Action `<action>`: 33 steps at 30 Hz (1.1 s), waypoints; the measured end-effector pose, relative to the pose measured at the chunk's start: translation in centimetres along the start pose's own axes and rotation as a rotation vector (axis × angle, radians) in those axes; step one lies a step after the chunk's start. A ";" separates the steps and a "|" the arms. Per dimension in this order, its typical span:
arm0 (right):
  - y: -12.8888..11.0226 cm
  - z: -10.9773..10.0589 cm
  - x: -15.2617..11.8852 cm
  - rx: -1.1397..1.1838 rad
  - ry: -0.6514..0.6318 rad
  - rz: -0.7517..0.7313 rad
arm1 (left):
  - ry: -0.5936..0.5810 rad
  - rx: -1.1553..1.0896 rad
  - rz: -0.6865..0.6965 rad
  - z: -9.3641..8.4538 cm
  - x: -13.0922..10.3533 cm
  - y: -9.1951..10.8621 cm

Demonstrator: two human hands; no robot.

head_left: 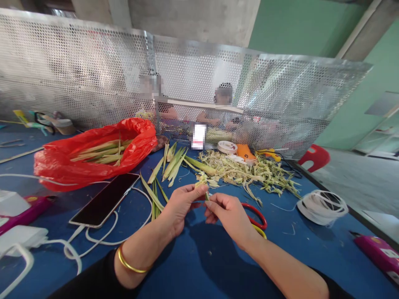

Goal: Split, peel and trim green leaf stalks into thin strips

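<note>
Near the middle of the blue table, my left hand (183, 204) pinches a small pale green plant piece (202, 179) between thumb and fingertips. Close on its right, my right hand (222, 209) has its fingers closed around the lower, stem-like end of the same piece. Long green husk leaves (174, 164) lie just beyond my left hand. Past my right hand spreads a pile of dried, pale green plant bits (249, 170). Scissors with red and yellow handles (260, 216) are partly hidden behind my right hand and forearm.
To the left are a red plastic bag (62, 166) of husks, a phone (104, 201) with a white cable, and white plugs. A spool (322, 207) and a purple tool (377, 253) lie right. Two people sit behind the perforated metal screen (193, 66).
</note>
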State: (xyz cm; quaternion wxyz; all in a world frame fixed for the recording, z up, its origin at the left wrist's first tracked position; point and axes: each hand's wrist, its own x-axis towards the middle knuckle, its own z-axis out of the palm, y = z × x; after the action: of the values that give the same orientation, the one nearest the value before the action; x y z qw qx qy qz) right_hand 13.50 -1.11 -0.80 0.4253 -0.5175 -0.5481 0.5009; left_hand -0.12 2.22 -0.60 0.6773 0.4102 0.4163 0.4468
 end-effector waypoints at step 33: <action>-0.1 -1.2 0.6 0.194 -0.029 0.177 | 0.082 0.124 0.035 0.1 0.3 -0.2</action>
State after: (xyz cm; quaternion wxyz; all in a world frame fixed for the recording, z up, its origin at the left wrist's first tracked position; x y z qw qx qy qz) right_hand 14.60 -0.42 -0.56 0.4196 -0.5130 -0.4554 0.5945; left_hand 0.10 2.46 -0.85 0.6252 0.4400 0.4630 0.4485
